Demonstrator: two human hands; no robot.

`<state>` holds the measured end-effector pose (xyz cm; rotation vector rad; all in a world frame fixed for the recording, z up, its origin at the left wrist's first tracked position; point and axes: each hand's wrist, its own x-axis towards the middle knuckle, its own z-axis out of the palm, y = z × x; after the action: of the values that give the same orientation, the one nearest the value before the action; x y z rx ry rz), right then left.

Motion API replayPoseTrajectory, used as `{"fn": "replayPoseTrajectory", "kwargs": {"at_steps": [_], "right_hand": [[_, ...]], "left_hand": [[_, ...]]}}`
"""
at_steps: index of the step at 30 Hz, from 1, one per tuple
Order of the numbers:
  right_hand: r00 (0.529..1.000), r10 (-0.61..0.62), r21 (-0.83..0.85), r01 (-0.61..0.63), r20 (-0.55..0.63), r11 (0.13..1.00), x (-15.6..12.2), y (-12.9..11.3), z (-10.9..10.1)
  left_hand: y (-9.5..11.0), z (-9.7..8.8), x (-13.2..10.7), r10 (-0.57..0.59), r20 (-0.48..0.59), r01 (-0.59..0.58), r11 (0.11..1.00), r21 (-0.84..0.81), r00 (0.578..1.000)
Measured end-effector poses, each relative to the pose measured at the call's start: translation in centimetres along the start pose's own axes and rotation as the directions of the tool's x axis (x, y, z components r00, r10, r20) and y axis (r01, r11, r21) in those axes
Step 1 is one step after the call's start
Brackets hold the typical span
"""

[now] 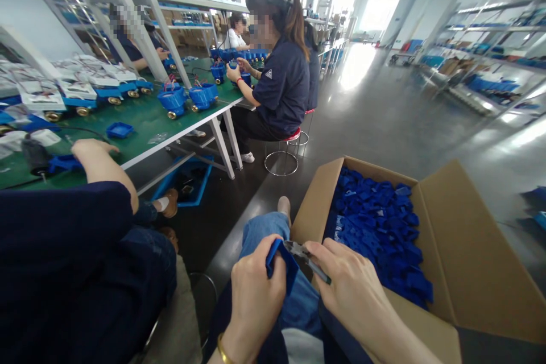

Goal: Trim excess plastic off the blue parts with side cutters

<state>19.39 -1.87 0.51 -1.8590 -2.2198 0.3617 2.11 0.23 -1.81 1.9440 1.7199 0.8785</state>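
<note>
My left hand (255, 296) grips a small blue plastic part (281, 261) over my lap. My right hand (347, 281) holds a small pair of pliers (307, 259), whose metal tip meets the blue part. Both hands hover above my jeans-covered knee (267, 230), just left of an open cardboard box (452, 273) filled with several similar blue plastic parts (377, 227).
A co-worker's arm and dark sleeve (63, 239) fill the left foreground, with a hand on the green workbench (140, 119). Blue water meters (173, 99) stand on the bench. Another person (279, 77) sits on a stool working. Grey floor stretches right; shelving lines the far right.
</note>
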Motion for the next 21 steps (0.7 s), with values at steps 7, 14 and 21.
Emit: {"fn": "replayPoseTrajectory", "kwargs": {"at_steps": [7,14,21], "right_hand": [[0.994,-0.019,-0.032,0.016,-0.107,0.999,-0.24,-0.01,0.37],[0.988,-0.045,0.002,0.046,-0.145,0.999,-0.51,0.24,0.37],[0.989,-0.043,0.023,0.047,-0.142,0.999,-0.43,0.12,0.26]], "left_hand": [[0.24,0.13,-0.01,-0.095,0.045,0.099,0.990,-0.097,0.994],[0.43,-0.22,0.00,-0.078,0.022,0.080,0.986,-0.145,0.997],[0.44,-0.26,0.00,-0.077,0.031,0.081,0.984,-0.159,0.997]]}}
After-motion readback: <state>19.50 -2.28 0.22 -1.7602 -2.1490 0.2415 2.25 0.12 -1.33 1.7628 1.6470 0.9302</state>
